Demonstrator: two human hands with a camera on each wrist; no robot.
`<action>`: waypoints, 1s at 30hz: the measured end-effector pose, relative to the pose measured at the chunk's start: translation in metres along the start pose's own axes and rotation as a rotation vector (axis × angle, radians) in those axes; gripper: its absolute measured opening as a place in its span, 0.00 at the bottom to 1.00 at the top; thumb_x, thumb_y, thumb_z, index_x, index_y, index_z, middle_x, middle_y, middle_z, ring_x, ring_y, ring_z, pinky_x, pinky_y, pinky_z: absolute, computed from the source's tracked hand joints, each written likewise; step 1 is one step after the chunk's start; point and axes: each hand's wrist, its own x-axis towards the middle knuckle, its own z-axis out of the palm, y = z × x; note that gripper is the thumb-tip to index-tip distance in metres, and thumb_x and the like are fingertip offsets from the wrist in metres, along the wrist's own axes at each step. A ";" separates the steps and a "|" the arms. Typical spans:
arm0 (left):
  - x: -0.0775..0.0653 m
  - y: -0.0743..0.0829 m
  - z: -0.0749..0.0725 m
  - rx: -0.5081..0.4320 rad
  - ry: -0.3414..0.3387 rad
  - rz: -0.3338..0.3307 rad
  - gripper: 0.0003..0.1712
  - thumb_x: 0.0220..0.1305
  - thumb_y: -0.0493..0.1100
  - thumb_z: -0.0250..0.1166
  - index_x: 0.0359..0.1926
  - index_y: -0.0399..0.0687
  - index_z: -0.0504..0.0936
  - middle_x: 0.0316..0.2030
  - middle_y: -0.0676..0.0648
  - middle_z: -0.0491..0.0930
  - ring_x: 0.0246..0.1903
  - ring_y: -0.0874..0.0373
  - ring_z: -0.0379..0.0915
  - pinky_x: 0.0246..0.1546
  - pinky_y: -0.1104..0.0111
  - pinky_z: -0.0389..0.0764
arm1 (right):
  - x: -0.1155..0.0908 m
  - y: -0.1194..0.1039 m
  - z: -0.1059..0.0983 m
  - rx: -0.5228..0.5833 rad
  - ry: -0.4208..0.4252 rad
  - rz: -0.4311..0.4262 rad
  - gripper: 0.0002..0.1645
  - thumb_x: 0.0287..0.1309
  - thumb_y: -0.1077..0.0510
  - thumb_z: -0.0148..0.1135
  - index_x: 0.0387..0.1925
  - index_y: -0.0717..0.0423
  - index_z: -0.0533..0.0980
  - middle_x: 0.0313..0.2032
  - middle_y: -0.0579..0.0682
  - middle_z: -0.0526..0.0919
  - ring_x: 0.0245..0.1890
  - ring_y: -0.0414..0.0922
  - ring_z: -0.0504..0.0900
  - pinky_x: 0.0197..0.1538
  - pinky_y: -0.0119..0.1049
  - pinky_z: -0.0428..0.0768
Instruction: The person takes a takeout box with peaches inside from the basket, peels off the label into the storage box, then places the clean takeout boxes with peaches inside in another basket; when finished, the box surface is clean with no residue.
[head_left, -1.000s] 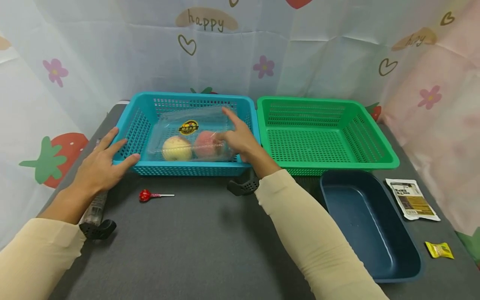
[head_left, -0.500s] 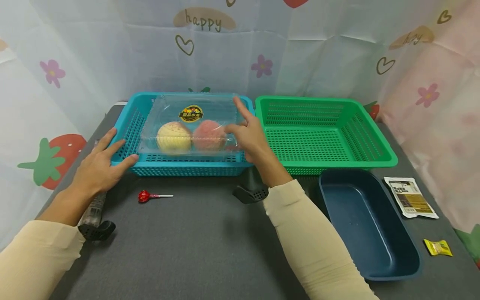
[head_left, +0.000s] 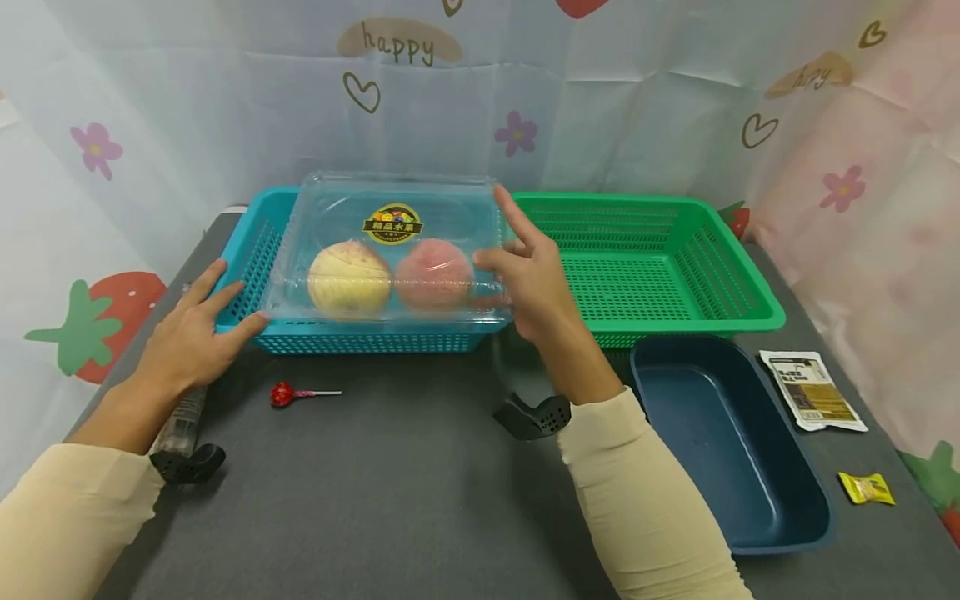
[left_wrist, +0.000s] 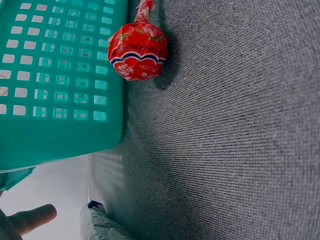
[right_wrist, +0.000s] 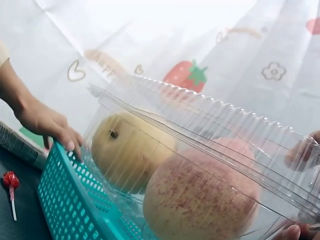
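Note:
My right hand (head_left: 543, 287) grips the right end of a clear plastic fruit box (head_left: 300, 250), thumb on top. Inside are a yellow round fruit (head_left: 348, 279) and a pinkish peach (head_left: 435, 275). The box is over the blue basket (head_left: 367, 343), its far edge above the basket's back rim. In the right wrist view the box (right_wrist: 125, 102) is tilted, and only part of the holding fingers shows. My left hand (head_left: 183, 346) rests with spread fingers on the basket's left rim. A red lollipop (head_left: 282, 394) lies on the table in front of the basket.
To the right stands a green basket (head_left: 705, 327), with a dark blue tub (head_left: 720, 433) before it. A white and brown packet (head_left: 813, 390) and a yellow wrapped candy (head_left: 866, 488) lie farther right. A clear-wrapped item (head_left: 180, 425) is partly under my left wrist.
My right hand has lifted the fruit box up out of the blue basket and slightly to the right. My left hand has stayed on the rim.

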 end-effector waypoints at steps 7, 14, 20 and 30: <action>0.003 0.004 0.002 0.005 0.010 -0.023 0.45 0.68 0.64 0.50 0.70 0.33 0.59 0.75 0.42 0.39 0.67 0.28 0.41 0.53 0.29 0.54 | -0.026 -0.004 -0.018 0.017 0.028 -0.040 0.44 0.58 0.69 0.56 0.72 0.35 0.60 0.21 0.49 0.58 0.25 0.44 0.62 0.34 0.45 0.78; 0.002 0.003 0.004 0.003 0.006 -0.022 0.45 0.69 0.64 0.49 0.71 0.33 0.57 0.75 0.42 0.38 0.67 0.28 0.40 0.52 0.29 0.54 | -0.053 0.002 -0.035 0.022 0.054 -0.030 0.45 0.56 0.71 0.56 0.72 0.37 0.60 0.25 0.47 0.62 0.32 0.44 0.65 0.33 0.38 0.75; 0.000 0.001 0.006 -0.002 0.008 -0.022 0.44 0.69 0.63 0.49 0.71 0.33 0.57 0.75 0.41 0.37 0.68 0.28 0.38 0.52 0.28 0.52 | -0.070 0.008 -0.047 0.021 0.033 -0.038 0.46 0.56 0.72 0.54 0.74 0.40 0.57 0.69 0.49 0.57 0.57 0.50 0.63 0.41 0.43 0.79; 0.000 0.002 0.005 -0.030 0.009 0.002 0.43 0.69 0.61 0.50 0.70 0.32 0.57 0.75 0.41 0.38 0.68 0.27 0.37 0.52 0.27 0.51 | -0.096 0.013 -0.065 0.041 0.028 -0.056 0.47 0.57 0.74 0.51 0.75 0.43 0.54 0.45 0.60 0.71 0.38 0.47 0.75 0.36 0.36 0.78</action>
